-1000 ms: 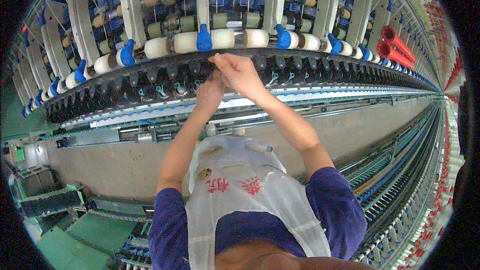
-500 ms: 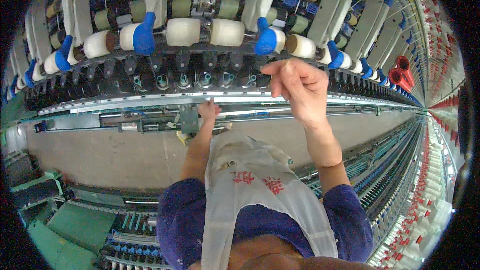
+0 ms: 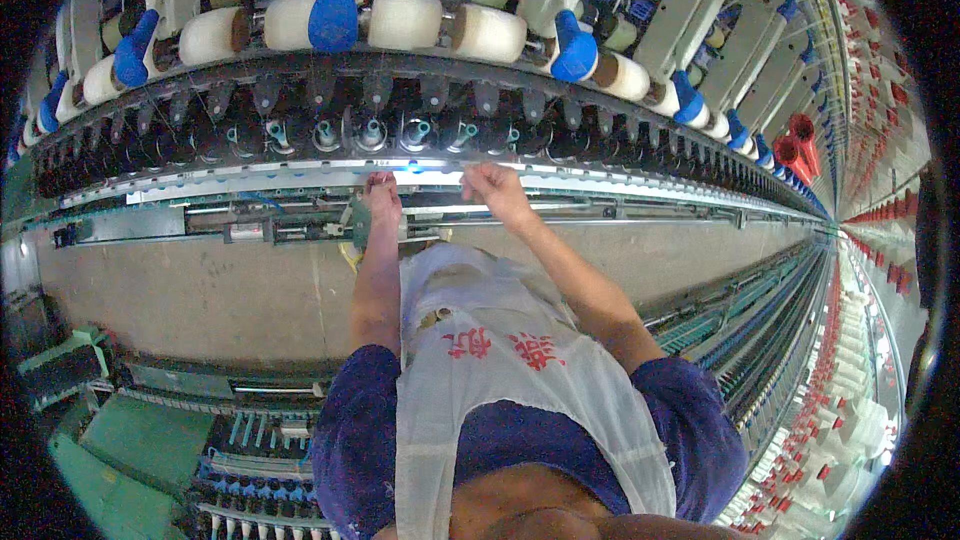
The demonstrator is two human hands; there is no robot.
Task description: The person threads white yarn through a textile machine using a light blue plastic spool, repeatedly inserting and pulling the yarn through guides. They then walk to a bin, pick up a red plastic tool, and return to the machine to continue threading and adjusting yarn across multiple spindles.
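Both of my hands are at the long silver rail (image 3: 600, 185) along the front of a spinning machine. My left hand (image 3: 381, 196) is just below the rail's lower edge, its fingers curled together. To its right, my right hand (image 3: 494, 190) has its fingers bent into a pinch in front of the rail. Anything between the fingers of either hand is too small to make out. A small blue-white light (image 3: 415, 169) glows on the rail between them. Beyond it stands a row of spindles with teal tips (image 3: 420, 133), under black brackets (image 3: 377, 90).
White rollers (image 3: 404, 20) and blue rounded arm ends (image 3: 333, 18) line the machine above. Under my left hand is a grey-green box (image 3: 358, 225) on horizontal rods. Red tubes (image 3: 790, 150) stand far right. Another green machine (image 3: 150, 445) is behind me, across the floor (image 3: 220, 290).
My right hand has come down and left from in front of the rollers to the rail. My left hand has shifted slightly left and up, its fingers now curled. The view has shifted too.
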